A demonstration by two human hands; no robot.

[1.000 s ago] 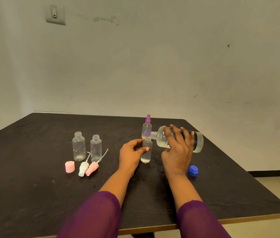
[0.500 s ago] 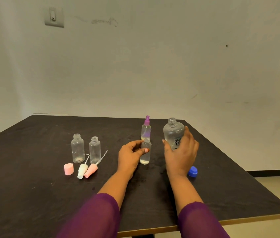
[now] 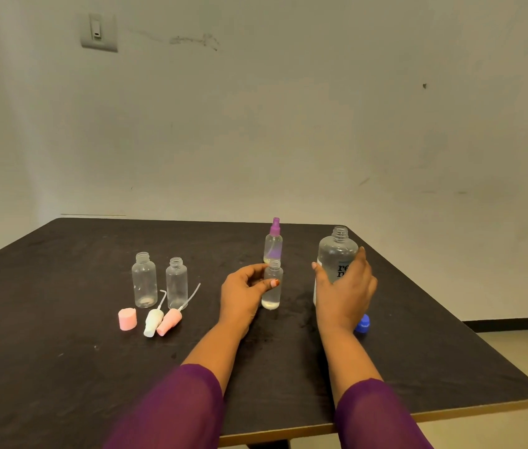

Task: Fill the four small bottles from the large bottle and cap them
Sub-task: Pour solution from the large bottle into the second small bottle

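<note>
Grips the large bottle (image 3: 337, 254) in the right hand (image 3: 345, 290), thumb on one side and fingers curled round the other. Clear plastic, open threaded neck, dark lettering on a pale label, upright on the dark table (image 3: 61, 367) towards its far right corner. Pinches the small open bottle (image 3: 272, 288) between thumb and fingers of the left hand (image 3: 243, 293), upright near the table's middle, a shallow layer of clear liquid in the bottom. Leaves the purple-topped spray bottle (image 3: 273, 244) standing just behind it, and two empty small bottles (image 3: 144, 280) side by side well to the left, uncapped. Before those, lying on the table: a pink cap (image 3: 127, 319), a white spray top (image 3: 153, 322) and a pink spray top (image 3: 169, 322) with thin tubes pointing away. Half hides a blue cap (image 3: 363, 324) behind the right wrist. Compared with a second ago — no longer tipped sideways with its mouth at the small bottle's neck, but righted and set apart to the right. Hard to say at this distance whether the liquid level rose.
</note>
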